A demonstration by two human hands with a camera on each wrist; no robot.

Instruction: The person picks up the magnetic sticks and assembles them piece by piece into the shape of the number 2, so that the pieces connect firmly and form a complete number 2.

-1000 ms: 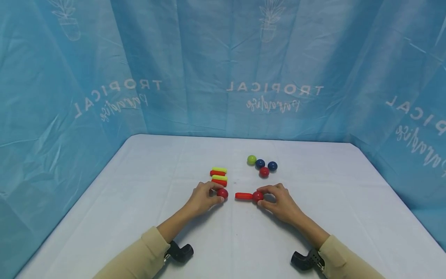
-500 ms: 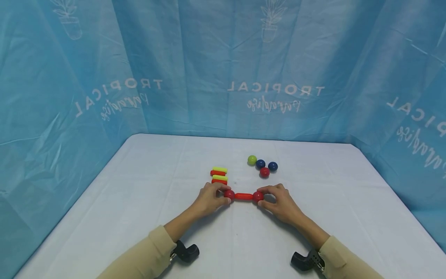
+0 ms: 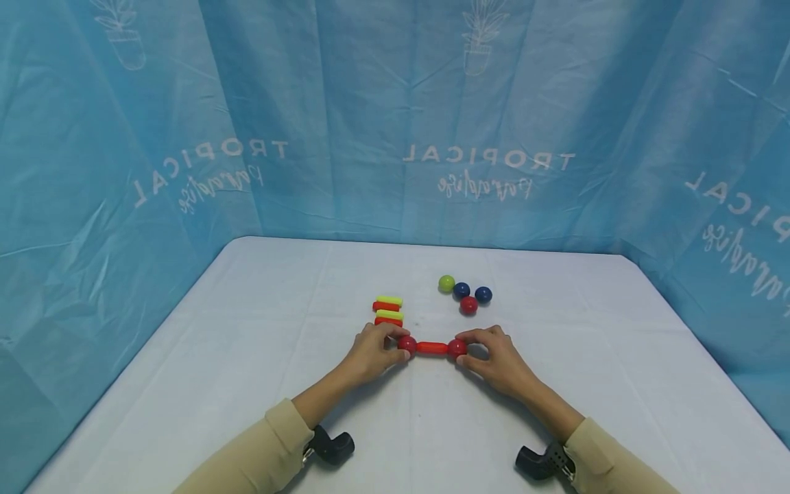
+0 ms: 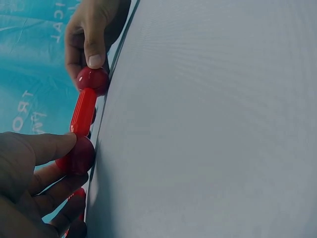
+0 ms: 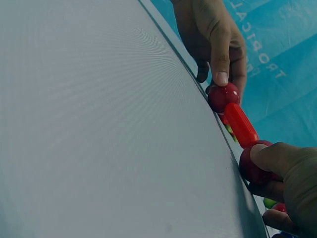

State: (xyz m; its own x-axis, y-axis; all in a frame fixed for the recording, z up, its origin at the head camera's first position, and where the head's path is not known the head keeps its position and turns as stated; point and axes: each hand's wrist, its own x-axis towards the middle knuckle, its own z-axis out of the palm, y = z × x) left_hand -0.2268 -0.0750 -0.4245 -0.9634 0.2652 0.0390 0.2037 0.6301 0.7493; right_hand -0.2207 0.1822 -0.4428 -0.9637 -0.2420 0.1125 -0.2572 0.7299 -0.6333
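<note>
A red rod (image 3: 432,348) lies level between two red balls near the middle of the table. My left hand (image 3: 372,353) pinches the left red ball (image 3: 407,344) between thumb and fingers, and that ball touches the rod's left end. At the other end, my right hand (image 3: 498,358) pinches the right red ball (image 3: 457,348). In the left wrist view the rod (image 4: 83,113) runs straight from ball to ball. From the right wrist, the near ball (image 5: 253,166) sits under the thumb. How deep the rod's ends go into the balls is hidden.
Yellow rods (image 3: 389,301) and red rods (image 3: 386,307) lie side by side just beyond the left hand. Behind the right hand are a green ball (image 3: 446,283), two dark blue balls (image 3: 483,295) and another red ball (image 3: 468,305). Blue curtains surround the white table (image 3: 278,288).
My left hand has moved right with its red ball, closing the gap to the rod's left end. The right hand has stayed in place, holding its ball.
</note>
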